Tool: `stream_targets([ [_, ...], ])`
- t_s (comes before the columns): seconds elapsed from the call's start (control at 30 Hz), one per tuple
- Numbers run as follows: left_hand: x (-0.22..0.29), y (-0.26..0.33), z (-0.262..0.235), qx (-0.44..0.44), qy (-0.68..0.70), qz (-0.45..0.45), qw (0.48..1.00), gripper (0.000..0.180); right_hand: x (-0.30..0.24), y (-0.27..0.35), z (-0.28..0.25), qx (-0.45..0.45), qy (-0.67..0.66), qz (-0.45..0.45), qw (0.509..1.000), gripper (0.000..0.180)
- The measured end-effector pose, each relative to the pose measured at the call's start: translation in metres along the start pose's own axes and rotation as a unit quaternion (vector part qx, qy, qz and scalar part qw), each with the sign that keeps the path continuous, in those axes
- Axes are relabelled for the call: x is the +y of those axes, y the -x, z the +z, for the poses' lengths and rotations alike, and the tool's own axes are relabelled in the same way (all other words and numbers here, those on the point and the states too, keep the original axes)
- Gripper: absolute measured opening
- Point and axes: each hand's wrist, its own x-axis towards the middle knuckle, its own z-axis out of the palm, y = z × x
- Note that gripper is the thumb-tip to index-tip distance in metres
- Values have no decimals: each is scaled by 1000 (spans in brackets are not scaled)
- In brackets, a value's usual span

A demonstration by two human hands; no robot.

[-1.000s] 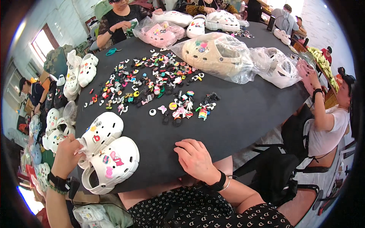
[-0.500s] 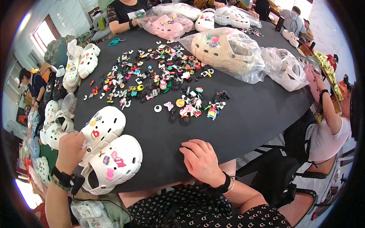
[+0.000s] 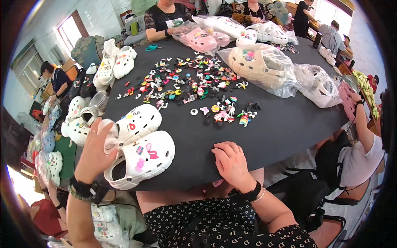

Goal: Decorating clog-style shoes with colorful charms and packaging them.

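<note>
1. Gripping at the heel end, the left hand [image 3: 96, 151] curls around the heel straps of a pair of white foam clogs [image 3: 138, 142] near the front left edge of the black desk [image 3: 285, 124]; the right hand [image 3: 232, 162] lies flat and loose on the desk edge, holding nothing.
2. Both clogs lie side by side, toes pointing away from the person, each already dotted with small charms, pink on the nearer shoe, red and yellow on the farther.
3. Judging by the look, the clogs are light, moulded foam: springy rather than fragile, with a matte surface that should not slip. The strap or the heel rim looks like the surest place to take hold.
4. Clear plastic bags hold more footwear: a beige clog in the large bag [image 3: 264, 70], white clogs in the bag at right [image 3: 320, 84], pink ones in the bag at the far side [image 3: 200, 38].
5. Loose shoe charms [image 3: 194, 82] of many colours scatter across the desk's middle, well apart from both hands.
6. Teal scissors [image 3: 154, 47] lie near the far edge.
</note>
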Motion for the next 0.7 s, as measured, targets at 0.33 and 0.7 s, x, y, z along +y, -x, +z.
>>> stream_targets([
  [0.33,45,77,15,59,239,-195,949,25,19,-29,-23,-166,-180,-7,970,20],
  [0.7,17,51,54,-14,435,-306,847,32,92,-103,-25,-167,-17,43,985,16],
])
